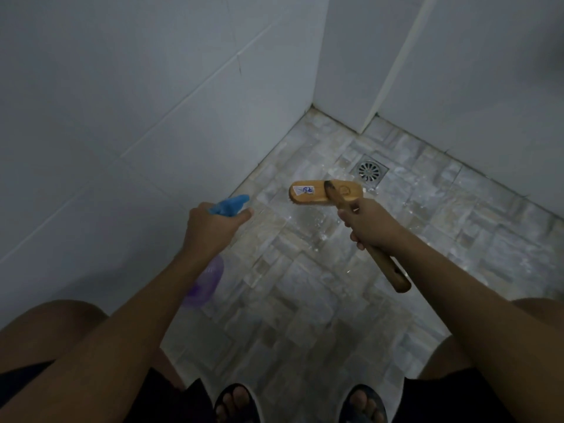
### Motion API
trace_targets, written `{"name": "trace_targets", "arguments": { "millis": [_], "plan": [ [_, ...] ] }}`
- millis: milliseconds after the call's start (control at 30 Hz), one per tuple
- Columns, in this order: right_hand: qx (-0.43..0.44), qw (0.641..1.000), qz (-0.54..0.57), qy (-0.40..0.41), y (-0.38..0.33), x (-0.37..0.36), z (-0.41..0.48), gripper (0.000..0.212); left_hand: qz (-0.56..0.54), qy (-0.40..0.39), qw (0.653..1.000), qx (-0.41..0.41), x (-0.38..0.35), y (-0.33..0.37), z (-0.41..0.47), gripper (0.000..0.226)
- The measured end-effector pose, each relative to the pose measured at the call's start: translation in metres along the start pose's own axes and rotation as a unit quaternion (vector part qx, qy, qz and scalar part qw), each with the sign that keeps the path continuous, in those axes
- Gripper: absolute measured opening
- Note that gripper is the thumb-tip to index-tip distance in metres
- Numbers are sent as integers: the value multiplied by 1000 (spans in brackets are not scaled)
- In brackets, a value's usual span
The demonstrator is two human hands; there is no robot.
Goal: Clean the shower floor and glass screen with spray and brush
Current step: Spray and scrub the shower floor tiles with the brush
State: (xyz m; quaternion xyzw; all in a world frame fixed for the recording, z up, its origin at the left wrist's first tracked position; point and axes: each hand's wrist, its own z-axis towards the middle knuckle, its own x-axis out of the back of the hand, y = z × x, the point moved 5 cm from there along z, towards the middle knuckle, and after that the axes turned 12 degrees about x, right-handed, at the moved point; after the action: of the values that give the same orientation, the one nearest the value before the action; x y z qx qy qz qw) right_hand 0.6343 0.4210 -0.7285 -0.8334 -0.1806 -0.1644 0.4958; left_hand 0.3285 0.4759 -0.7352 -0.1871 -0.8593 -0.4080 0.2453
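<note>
While wet streaks and white flecks glisten on the floor [305,300] by the drain [371,171], a person works a shower corner w/ both tools up, sandals [236,404] at the bottom of the frame. Left hand [213,227] is wrapped round the neck of the spray bottle [206,282], fingers curled under its blue trigger head, nozzle aimed fwd at the tiles near the left wall [122,117]. The purple body hangs below the wrist. Right hand [370,224] grips the brush [326,193] partway along its wooden handle, close behind the head, w/ the handle's free end sticking back beside the forearm. Brush head sits sideways just short of the drain, sticker [302,189] side up, bristles down. Whether they touch the tiles or hover just above can't be told from this angle.

Progress, as a judgement: early-to-mid on the floor. Wetness shows only approx. around the drain and under the brush — tiles nearer the feet look dry and dull, and grime shows along the grout line at the wall base. So most of the floor seems left to spray and scrub. Glass screen can't be picked out for certain — the pale panel [488,102] at right may be it, but no droplets or foam show there, so that half looks not yet begun.
</note>
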Motion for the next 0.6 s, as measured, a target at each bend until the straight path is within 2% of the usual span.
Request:
{"name": "trace_targets", "arguments": {
  "millis": [133,233,300,400,500,600],
  "plan": [
    [-7,1000,-9,1,4,-1,-1,16,37,-35,999,-20,-6,-1,-1,39],
    [-10,1000,-7,11,6,1,0,18,16,-16,999,-24,-3,0,0,36],
    [-12,1000,-9,10,7,1,0,19,32,-1,999,-37,1,0,2,39],
    [-23,1000,-14,-1,10,-3,-1,19,58,-35,997,-33,0,-5,6,47],
    [-17,999,-35,-13,12,-10,-1,20,68,-41,997,-19,2,-8,9,67],
    [-3,998,-54,-30,11,-18,-2,20,52,-20,998,-6,8,-3,12,60]
  ]
}}
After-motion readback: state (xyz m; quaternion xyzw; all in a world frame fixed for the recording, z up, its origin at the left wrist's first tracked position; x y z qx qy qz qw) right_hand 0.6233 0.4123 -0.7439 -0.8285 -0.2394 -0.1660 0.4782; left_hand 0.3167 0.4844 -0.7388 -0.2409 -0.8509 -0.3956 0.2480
